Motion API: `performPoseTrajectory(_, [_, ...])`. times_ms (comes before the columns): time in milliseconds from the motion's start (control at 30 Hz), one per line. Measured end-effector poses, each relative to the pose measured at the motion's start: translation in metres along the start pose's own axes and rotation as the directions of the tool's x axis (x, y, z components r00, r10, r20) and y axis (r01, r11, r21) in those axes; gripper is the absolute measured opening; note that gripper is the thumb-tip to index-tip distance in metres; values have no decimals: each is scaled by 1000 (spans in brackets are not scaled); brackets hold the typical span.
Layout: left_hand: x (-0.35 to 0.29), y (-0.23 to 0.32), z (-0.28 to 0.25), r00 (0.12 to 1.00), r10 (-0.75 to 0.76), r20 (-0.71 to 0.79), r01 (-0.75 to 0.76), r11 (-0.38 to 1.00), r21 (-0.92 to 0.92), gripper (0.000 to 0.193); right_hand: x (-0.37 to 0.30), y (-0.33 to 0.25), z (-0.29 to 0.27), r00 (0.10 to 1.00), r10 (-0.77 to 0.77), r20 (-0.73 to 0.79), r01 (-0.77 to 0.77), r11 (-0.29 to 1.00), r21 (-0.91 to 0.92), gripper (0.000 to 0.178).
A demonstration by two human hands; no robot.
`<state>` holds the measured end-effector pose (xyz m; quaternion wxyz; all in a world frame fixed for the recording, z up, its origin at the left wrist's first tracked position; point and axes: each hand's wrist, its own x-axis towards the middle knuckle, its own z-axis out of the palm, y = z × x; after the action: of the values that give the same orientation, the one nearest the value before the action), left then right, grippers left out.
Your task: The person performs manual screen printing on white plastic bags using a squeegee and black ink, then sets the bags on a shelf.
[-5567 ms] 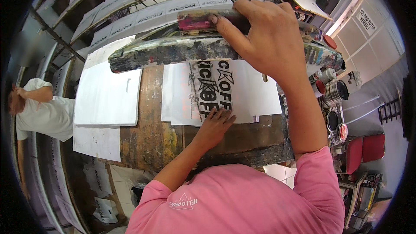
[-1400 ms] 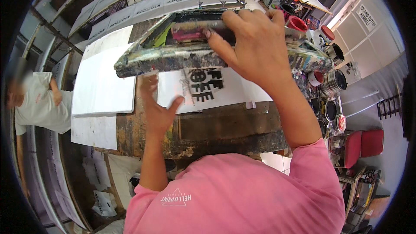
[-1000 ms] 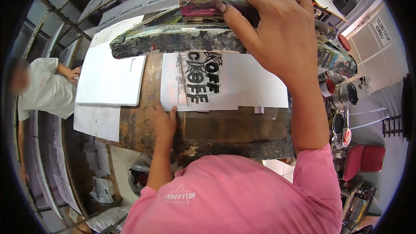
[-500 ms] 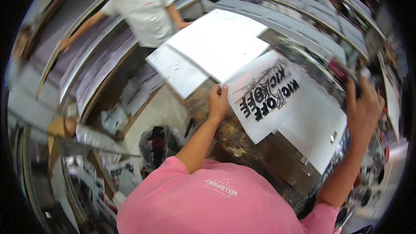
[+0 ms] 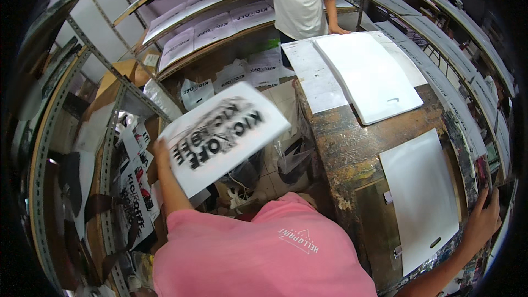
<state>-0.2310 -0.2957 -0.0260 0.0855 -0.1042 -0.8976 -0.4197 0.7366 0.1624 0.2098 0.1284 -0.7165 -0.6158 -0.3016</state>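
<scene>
The printed sheet (image 5: 225, 138) has come off the worktop (image 5: 355, 151); I see it out to the left in the left hand (image 5: 161, 154), and the blank sheet (image 5: 421, 201) it partly covered lies fully exposed.

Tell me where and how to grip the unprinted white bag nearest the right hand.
Probably pinch the white bag by its long edge facing the person's body, coming from that side: it lies flat, that edge is exposed, and the right hand is beyond the opposite edge.
</scene>
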Motion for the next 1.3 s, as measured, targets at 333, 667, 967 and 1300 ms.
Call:
performPoseTrajectory(333, [-82, -119, -126, 434, -613, -660, 667, 711, -222, 49, 0, -4, -30, 1000, -11, -3, 11, 1000, -24, 73])
performPoseTrajectory(667, [-73, -3, -51, 693, -540, -478, 688, 295, 663, 37, -11, -12, -49, 1000, -4, -28, 7, 993, 120, 63])
performPoseTrajectory(967, [-73, 87, 67, 854, 70, -515, 147, 918, 368, 45, -19, -63, -89, 989, -35, -144, 54, 990, 130, 41])
performPoseTrajectory(1300, [-368, 441, 185, 359, 912, 199, -359, 331, -872, 57, -43, -74, -83, 981, -25, -191, 72, 967, 244, 31])
